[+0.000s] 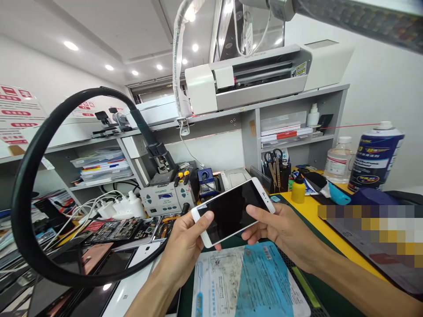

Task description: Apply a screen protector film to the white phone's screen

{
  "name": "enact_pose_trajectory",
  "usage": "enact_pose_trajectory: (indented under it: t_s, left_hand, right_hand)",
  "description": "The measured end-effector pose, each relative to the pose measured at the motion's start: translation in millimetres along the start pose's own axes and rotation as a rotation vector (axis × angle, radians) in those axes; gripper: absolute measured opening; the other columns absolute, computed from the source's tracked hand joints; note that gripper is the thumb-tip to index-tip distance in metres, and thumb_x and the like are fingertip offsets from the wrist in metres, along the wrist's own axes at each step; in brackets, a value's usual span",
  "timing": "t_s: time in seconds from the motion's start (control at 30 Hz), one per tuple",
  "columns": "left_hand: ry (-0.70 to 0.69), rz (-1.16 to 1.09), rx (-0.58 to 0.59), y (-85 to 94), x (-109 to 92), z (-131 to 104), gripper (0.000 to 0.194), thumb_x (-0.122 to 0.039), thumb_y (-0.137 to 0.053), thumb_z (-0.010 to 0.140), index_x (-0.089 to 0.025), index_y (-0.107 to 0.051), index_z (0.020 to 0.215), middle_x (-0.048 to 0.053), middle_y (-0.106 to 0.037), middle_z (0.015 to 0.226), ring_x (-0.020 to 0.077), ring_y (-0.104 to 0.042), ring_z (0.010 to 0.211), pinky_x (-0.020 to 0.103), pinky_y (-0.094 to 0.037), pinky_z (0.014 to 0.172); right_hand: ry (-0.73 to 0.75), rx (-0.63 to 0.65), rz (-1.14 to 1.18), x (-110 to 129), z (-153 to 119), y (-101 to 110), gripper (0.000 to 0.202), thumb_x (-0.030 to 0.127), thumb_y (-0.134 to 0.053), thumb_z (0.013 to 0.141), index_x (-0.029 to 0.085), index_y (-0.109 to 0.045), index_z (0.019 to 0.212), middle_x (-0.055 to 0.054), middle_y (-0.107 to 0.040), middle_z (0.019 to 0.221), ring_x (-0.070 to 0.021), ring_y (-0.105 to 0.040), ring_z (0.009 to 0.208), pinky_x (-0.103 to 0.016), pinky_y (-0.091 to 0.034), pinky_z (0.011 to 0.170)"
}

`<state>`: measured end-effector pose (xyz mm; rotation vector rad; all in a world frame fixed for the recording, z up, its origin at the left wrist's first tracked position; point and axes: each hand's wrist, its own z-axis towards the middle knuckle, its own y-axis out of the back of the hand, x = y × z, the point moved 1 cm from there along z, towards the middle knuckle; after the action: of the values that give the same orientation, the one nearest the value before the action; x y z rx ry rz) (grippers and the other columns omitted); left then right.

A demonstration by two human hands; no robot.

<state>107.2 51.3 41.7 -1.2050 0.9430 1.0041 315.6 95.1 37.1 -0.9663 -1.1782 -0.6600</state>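
As a gray shelf unit stands behind the tabletop, bearing a long machine, a blue-and-white pad lies below the left hand and right hand, both closed around opposite ends of a white smartphone; a yellow bottle stands farther right.

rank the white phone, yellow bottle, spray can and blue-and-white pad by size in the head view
1. Blue-and-white pad
2. White phone and spray can: too alike to rank
3. Yellow bottle
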Motion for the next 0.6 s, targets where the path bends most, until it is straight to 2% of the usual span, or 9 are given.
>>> enact_pose_trajectory:
  t_s: [0.13,0.4,0.6]
  left_hand:
    - [0.006,0.020,0.012,1.5,0.1,-0.4,0.030,-0.040,-0.078,0.087,-0.012,-0.071,0.079,0.004,-0.067,0.072,0.0125,-0.062,0.057,0.026,-0.056,0.056]
    - [-0.016,0.034,0.028,-0.4,-4.5,-1.6,0.035,-0.042,-0.079,0.085,-0.011,-0.070,0.072,0.005,-0.068,0.067,0.0136,-0.065,0.054,0.024,-0.055,0.056]
    - [-0.018,0.000,0.044,2.2,-5.3,-2.1,0.036,-0.046,-0.072,0.091,-0.011,-0.073,0.081,0.007,-0.072,0.070,0.0162,-0.067,0.056,0.028,-0.056,0.058]
  right_hand:
    - [0.016,-0.058,-0.010,0.1,0.0,1.0,0.039,0.047,-0.086,0.080,0.014,-0.070,0.090,-0.008,-0.078,0.073,-0.0206,-0.075,0.067,-0.029,-0.062,0.062]
    - [0.037,-0.035,0.009,2.9,-2.4,0.5,0.037,0.047,-0.087,0.079,0.016,-0.070,0.089,-0.007,-0.077,0.075,-0.0215,-0.076,0.068,-0.031,-0.062,0.064]
    - [0.035,-0.028,-0.003,3.2,-2.8,1.3,0.037,0.048,-0.085,0.082,0.016,-0.067,0.088,-0.007,-0.076,0.073,-0.0215,-0.075,0.068,-0.034,-0.063,0.068]
